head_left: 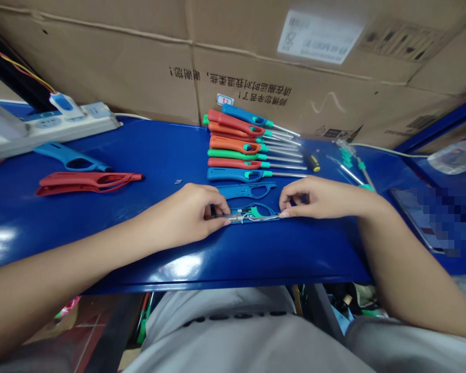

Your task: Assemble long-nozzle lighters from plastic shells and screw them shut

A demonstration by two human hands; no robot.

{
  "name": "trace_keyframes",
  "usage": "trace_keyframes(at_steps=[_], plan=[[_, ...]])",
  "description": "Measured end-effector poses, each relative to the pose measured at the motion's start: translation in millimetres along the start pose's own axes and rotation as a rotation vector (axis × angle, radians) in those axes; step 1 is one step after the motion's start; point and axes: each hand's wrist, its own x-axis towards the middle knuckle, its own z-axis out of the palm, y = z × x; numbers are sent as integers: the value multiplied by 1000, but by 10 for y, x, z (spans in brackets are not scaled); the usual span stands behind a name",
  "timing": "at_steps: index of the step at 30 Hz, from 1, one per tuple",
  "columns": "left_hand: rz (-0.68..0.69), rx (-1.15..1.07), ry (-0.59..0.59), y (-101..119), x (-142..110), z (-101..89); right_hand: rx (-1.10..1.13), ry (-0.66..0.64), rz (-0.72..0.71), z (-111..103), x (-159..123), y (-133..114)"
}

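Note:
An opened blue lighter half-shell point(256, 219) lies on the blue table, with a green trigger point(253, 212), a metallic part and thin white wire in it. My left hand point(202, 210) pinches its left end, thumb and fingers closed around the shell and the part inside. At the other end, my right hand point(301, 199) has thumb and forefinger closed on the tip, where wire or a thin part runs out; the exact piece between them is too small to make out. Just behind lies the matching blue half-shell point(248, 191), untouched.
Several assembled lighters point(236, 146) with metal tubes are stacked behind. Red handle shells point(89, 183), a blue shell point(72, 157) and small screws point(178, 182) lie left, near a power strip point(46, 127). A yellow-black screwdriver point(314, 161), loose tube parts point(353, 173) and a phone point(423, 220) are right.

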Motion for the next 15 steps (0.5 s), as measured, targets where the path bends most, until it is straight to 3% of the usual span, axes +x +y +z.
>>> trace_keyframes(at_steps=[15], plan=[[-14, -2, 10, -44, 22, 35, 164, 57, 280, 98, 49, -80]])
